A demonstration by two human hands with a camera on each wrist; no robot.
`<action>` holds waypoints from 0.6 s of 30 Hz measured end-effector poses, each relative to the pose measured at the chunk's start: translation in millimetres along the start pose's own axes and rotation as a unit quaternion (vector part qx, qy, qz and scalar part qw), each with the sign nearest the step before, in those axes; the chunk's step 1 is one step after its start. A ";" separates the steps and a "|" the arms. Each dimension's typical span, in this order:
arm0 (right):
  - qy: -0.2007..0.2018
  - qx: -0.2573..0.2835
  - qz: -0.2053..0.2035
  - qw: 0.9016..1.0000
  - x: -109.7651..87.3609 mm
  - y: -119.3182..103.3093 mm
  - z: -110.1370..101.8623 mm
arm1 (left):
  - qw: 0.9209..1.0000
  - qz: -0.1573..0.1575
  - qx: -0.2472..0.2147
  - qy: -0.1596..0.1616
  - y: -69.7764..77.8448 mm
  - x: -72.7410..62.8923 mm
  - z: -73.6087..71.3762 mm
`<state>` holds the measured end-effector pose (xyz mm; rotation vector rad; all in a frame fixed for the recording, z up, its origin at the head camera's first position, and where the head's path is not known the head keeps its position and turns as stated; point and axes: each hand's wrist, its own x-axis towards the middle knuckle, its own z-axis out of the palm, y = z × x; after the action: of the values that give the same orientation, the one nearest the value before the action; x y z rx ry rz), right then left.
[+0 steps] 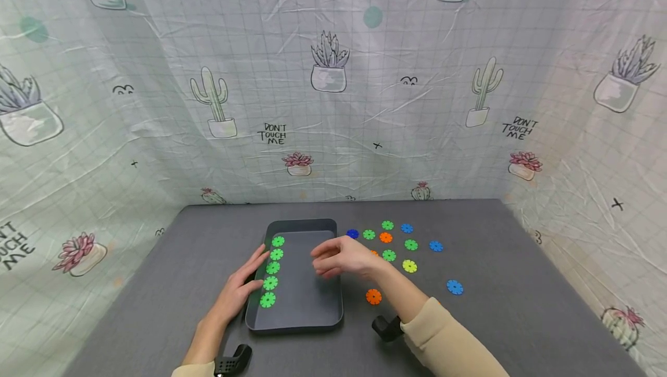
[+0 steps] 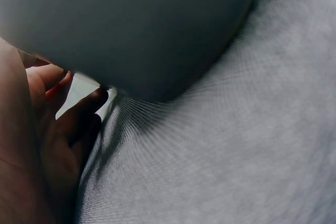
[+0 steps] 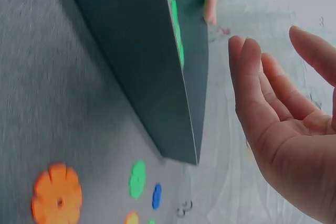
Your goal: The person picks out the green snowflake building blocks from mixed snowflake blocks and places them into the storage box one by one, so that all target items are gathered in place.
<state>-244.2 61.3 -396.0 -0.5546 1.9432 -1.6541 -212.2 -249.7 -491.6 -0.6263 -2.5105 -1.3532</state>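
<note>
A dark grey rectangular tray [image 1: 310, 302] lies on the table, with several green slotted discs [image 1: 273, 267] in a column along its left side. My left hand [image 1: 237, 290] rests against the tray's left rim, fingers extended along it and thumb near the discs. In the left wrist view, the tray's side hides part of these fingers [image 2: 79, 114]. Over the tray's right part hovers my right hand [image 1: 344, 258], its fingers loosely bent. The right wrist view shows this hand [image 3: 289, 135] with thumb and fingers apart, holding nothing.
Right of the tray lie loose slotted discs: green [image 1: 411, 245], orange [image 1: 373, 296], yellow [image 1: 410, 266] and blue [image 1: 455, 287]. My right forearm covers part of that area. A cactus-printed cloth [image 1: 365, 134] hangs behind the grey table [image 1: 417, 336].
</note>
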 end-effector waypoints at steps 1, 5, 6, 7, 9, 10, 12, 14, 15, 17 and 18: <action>0.001 -0.001 -0.001 1.000 -2.1 0.1 -3.5 | 1.000 0.002 -0.001 0.000 -0.3 -0.1 -0.1; 0.009 -0.007 -0.003 1.000 -11.8 -1.3 -19.1 | 1.000 0.004 -0.004 0.002 -2.8 -0.1 -0.3; 0.012 -0.007 -0.002 1.000 -14.4 -1.7 -23.4 | 1.000 0.005 -0.004 0.003 -3.1 0.0 -0.4; 0.015 -0.009 -0.004 1.000 -16.8 -1.9 -28.0 | 1.000 0.005 -0.003 0.003 -3.9 0.1 -0.5; 0.025 -0.012 -0.005 1.000 -21.5 -1.7 -37.0 | 1.000 0.003 -0.005 0.002 -3.6 0.2 -0.8; 0.030 -0.015 -0.006 0.999 -23.7 -1.5 -41.1 | 1.000 0.004 -0.006 0.001 -3.6 0.4 -0.9; 0.040 -0.017 -0.007 0.999 -27.4 -0.4 -49.0 | 1.000 0.006 -0.009 0.001 -3.6 0.5 -0.9; 0.050 -0.018 -0.003 0.999 -30.8 0.8 -56.1 | 1.000 0.009 -0.013 0.000 -3.4 0.6 -0.9; 0.054 -0.019 -0.001 0.998 -32.4 1.3 -59.4 | 1.000 0.011 -0.014 0.000 -3.7 0.6 -0.8; 0.058 -0.026 0.000 0.998 -35.1 2.8 -66.1 | 1.000 0.013 -0.016 0.000 -4.0 0.6 -0.5; 0.061 -0.029 0.003 0.998 -36.2 3.8 -69.4 | 1.000 0.015 -0.015 0.000 -4.7 0.6 -0.3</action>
<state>-259.3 137.7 -387.2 -0.4799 2.0829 -1.6683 -214.9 -252.1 -494.7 -0.6679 -2.4745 -1.3818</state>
